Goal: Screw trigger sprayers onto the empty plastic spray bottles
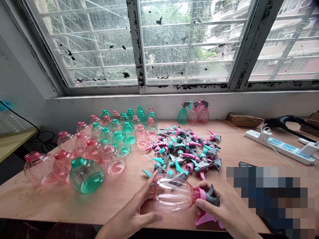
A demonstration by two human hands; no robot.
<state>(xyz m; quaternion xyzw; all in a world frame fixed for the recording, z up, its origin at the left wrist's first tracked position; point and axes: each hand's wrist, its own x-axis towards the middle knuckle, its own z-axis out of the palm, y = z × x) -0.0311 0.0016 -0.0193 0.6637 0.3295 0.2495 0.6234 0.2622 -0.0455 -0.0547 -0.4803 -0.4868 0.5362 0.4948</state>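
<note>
A clear pink spray bottle (171,196) lies on its side near the table's front edge. My left hand (136,212) wraps round its base end. My right hand (219,209) grips the pink and grey trigger head (208,199) sitting on the bottle's neck. Just behind lies a heap of loose pink, teal and grey trigger heads (185,149). Several empty pink and green bottles (112,139) stand and lie to the left, with a green one (86,176) on its side nearest me.
Three bottles with trigger heads fitted (194,114) stand by the window wall. A white power strip (281,146) with plugged cables, a black object (284,122) and a brown packet (244,119) lie at the right. A blurred patch covers the lower right.
</note>
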